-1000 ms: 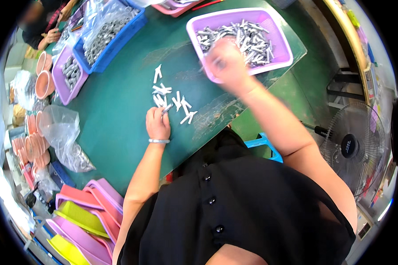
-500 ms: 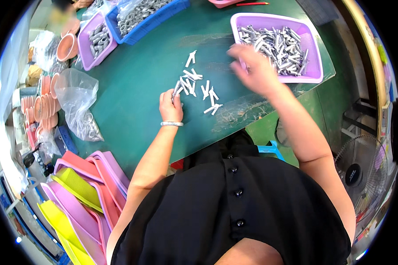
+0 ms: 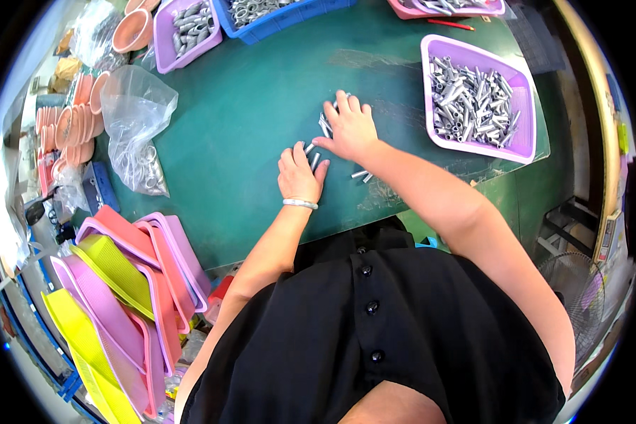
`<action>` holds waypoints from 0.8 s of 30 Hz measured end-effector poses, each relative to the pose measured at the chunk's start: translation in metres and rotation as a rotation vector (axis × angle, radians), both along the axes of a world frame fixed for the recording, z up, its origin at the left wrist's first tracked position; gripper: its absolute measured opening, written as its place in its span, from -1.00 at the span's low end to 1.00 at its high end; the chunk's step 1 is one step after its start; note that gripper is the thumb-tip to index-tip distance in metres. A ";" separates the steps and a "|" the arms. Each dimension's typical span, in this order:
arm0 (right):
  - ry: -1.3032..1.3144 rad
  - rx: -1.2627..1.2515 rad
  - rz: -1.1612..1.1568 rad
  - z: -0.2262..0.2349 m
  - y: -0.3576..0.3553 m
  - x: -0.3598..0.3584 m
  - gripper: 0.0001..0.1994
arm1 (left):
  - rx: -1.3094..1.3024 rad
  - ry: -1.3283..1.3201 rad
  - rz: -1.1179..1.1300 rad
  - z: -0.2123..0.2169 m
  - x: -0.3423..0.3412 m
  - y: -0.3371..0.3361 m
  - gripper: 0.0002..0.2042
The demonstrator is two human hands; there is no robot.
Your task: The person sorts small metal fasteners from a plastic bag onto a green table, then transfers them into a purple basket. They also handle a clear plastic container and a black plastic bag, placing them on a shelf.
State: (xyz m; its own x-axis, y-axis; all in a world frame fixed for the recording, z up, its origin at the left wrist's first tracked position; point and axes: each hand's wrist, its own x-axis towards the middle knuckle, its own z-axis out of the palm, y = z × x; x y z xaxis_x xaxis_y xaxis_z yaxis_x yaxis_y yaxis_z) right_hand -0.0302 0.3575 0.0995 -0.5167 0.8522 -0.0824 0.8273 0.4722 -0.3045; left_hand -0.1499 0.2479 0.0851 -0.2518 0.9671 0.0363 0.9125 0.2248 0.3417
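Short silver metal tubes [image 3: 314,162] lie on the green tabletop between the fingers and thumb of my left hand [image 3: 300,180]. That hand rests low on the table with its fingers apart, a pale bangle at the wrist. My right hand [image 3: 353,128] is spread over more tubes [image 3: 324,126] just beyond and to the right. Its palm and fingers hide part of the pile. Under the right forearm two tubes [image 3: 360,174] peek out. At the right stands a purple basket [image 3: 521,90] filled with similar tubes.
A blue crate [image 3: 290,15] of metal rings and a purple basket [image 3: 164,42] of grey parts stand at the far left. A clear plastic bag [image 3: 138,106] lies on the left. Stacked coloured baskets [image 3: 120,283] sit lower left. A red pencil [image 3: 451,25] lies far right.
My right hand has moved from beside the purple basket, leftward to the tubes on the table. My left hand has loosened from a tube, its fingers now apart. The whole view has shifted slightly.
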 end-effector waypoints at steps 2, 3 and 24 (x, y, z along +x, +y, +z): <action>0.094 0.049 0.004 -0.004 -0.010 0.001 -0.49 | 0.021 -0.030 -0.020 -0.006 -0.005 0.002 -0.41; 0.105 0.050 0.044 -0.008 -0.013 0.002 -0.53 | 0.018 -0.036 -0.037 -0.005 -0.007 0.002 -0.42; 0.800 0.093 -0.312 0.064 0.042 0.087 -0.72 | -0.114 -0.309 -0.035 0.005 -0.030 0.026 -0.70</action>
